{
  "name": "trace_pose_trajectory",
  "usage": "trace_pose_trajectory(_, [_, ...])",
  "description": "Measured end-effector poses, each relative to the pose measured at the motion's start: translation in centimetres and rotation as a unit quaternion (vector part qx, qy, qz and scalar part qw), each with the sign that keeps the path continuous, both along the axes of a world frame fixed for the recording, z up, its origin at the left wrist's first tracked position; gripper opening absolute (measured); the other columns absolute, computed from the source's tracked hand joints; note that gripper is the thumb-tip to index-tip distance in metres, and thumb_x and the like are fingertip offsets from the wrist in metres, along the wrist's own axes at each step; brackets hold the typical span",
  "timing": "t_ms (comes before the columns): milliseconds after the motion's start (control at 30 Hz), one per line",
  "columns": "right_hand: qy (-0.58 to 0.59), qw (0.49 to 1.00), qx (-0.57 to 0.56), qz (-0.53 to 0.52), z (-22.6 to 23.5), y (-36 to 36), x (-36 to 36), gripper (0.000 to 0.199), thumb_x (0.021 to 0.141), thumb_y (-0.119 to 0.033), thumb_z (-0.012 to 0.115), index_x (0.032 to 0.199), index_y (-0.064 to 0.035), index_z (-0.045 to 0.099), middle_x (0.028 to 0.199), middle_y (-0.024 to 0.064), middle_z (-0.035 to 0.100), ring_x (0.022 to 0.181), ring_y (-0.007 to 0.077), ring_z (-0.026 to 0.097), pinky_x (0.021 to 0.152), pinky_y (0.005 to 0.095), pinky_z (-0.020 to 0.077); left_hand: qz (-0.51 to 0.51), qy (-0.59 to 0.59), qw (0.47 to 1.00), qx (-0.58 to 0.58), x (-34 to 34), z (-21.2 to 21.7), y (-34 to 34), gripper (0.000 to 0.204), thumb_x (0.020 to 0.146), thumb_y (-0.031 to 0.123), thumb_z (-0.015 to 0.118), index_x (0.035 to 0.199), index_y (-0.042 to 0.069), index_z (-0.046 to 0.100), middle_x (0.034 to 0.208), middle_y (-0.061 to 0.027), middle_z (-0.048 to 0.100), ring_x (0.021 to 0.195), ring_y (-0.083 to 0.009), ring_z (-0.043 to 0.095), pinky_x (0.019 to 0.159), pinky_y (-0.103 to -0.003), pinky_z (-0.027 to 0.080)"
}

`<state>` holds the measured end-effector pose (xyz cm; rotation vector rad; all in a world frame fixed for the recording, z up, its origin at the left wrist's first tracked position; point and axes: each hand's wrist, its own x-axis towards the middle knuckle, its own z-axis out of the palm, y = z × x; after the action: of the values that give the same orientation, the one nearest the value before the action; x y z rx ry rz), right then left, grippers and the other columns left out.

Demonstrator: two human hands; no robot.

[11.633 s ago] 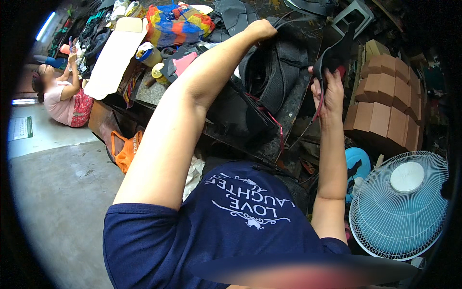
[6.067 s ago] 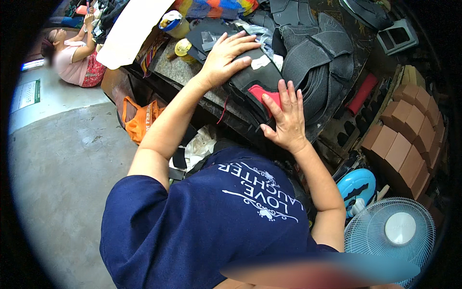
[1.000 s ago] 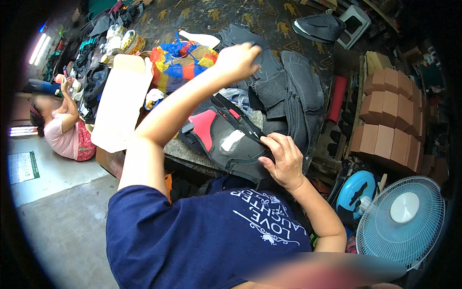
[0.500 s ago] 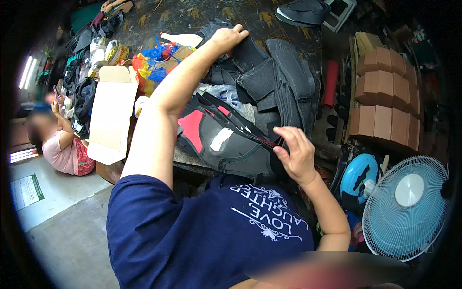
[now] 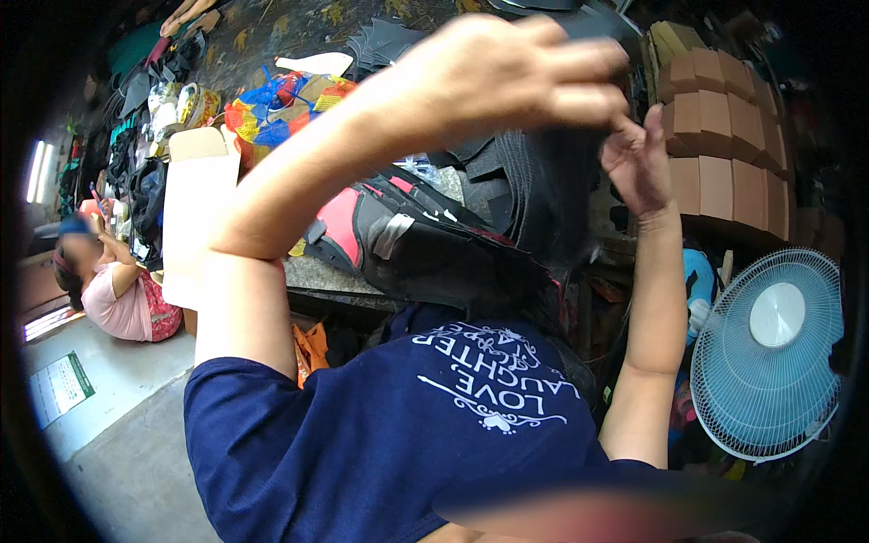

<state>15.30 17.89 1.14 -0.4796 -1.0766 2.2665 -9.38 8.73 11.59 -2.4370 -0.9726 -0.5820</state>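
Observation:
My left hand (image 5: pixel 507 77) is raised over the table's far right, its fingertips smeared by motion. A dark, blurred sheet-like piece (image 5: pixel 566 195) hangs below its fingers and seems held there; its kind is not clear. Close by, my right hand (image 5: pixel 641 167) is up with its thumb apart and its fingers partly bent toward the left fingertips. Nothing shows plainly in its grasp. Nearest my body lie black-and-red sewn panels (image 5: pixel 425 258) with a pale patch of tape (image 5: pixel 392 235). Dark grey textile strips (image 5: pixel 511 176) lie stacked behind them, partly hidden by my arm and the piece.
Left of the panels are a colourful mesh bundle (image 5: pixel 272 113), a white cardboard box (image 5: pixel 195 222) and a white sole-shaped piece (image 5: pixel 315 63). More dark pieces (image 5: pixel 385 43) lie farther back. At right stand tan blocks (image 5: pixel 715 185) and a fan (image 5: pixel 778 317). A person (image 5: pixel 122 294) sits at left.
My left hand has lifted from the dark pieces and swung right, toward me. The right hand has risen from beside the panels to meet it. The dark hanging piece has appeared between them.

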Motion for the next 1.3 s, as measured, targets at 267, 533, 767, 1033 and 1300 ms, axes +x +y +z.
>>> trace_pose_trajectory(267, [-0.074, 0.997, 0.024, -0.027, -5.3, -5.5, 2.8, 0.049, 0.098, -0.039, 0.048, 0.137, -0.0095, 0.043, 0.134, 0.0060, 0.051, 0.124, 0.0180, 0.050, 0.103, 0.0383, 0.0440, -0.154, 0.028, 0.982, -0.109, 6.0, -5.9, 2.0, 0.065, 0.081, 0.007, 0.058, 0.138, 0.027, 0.036, 0.120, -0.0101, 0.049, 0.088, -0.0255, 0.062, 0.064, -0.031, 0.059])
trace_pose_trajectory(533, [0.006, 0.970, -0.112, -0.218, -6.5, -6.1, 6.1, 0.033, 0.091, -0.026, 0.065, 0.122, -0.0154, 0.058, 0.125, 0.0015, 0.054, 0.129, 0.0196, 0.045, 0.103, 0.0423, 0.0423, -0.225, -0.104, 0.966, -0.071, 9.3, -9.1, 3.1, 0.075, 0.083, 0.010, 0.059, 0.149, 0.025, 0.026, 0.119, -0.0109, 0.053, 0.092, -0.0257, 0.063, 0.063, -0.032, 0.059])
trace_pose_trajectory(767, [0.054, 0.969, -0.042, -0.239, -6.0, -3.4, 8.4, 0.029, 0.094, -0.022, 0.061, 0.113, -0.0001, 0.060, 0.102, 0.0122, 0.063, 0.080, 0.0194, 0.058, 0.073, 0.0314, 0.0482, -0.025, 0.216, 0.932, -0.289, 5.0, -17.0, 7.7, 0.089, 0.072, 0.027, 0.078, 0.149, 0.024, 0.033, 0.155, -0.0033, 0.031, 0.140, -0.0296, 0.033, 0.112, -0.046, 0.036])
trace_pose_trajectory(1033, [0.028, 0.980, 0.013, -0.198, -2.1, -4.4, 6.3, 0.019, 0.098, -0.016, 0.053, 0.111, -0.0047, 0.060, 0.097, 0.0118, 0.064, 0.078, 0.0187, 0.060, 0.071, 0.0320, 0.0497, 0.069, -0.118, 0.915, -0.381, 2.0, -19.0, 10.0, 0.030, 0.090, 0.036, 0.061, 0.101, 0.010, 0.069, 0.090, -0.0173, 0.068, 0.084, -0.0389, 0.064, 0.073, -0.045, 0.051])
trace_pose_trajectory(1300, [-0.166, 0.931, 0.170, -0.277, 1.0, -3.8, -0.7, 0.045, 0.094, -0.001, 0.057, 0.136, -0.0022, 0.039, 0.113, 0.0135, 0.064, 0.098, 0.0175, 0.063, 0.088, 0.0317, 0.0520, 0.088, -0.626, 0.590, -0.502, 1.6, -10.1, 4.5, 0.041, 0.095, 0.034, 0.059, 0.112, -0.004, 0.065, 0.098, -0.0105, 0.071, 0.086, -0.0161, 0.066, 0.081, -0.030, 0.051])
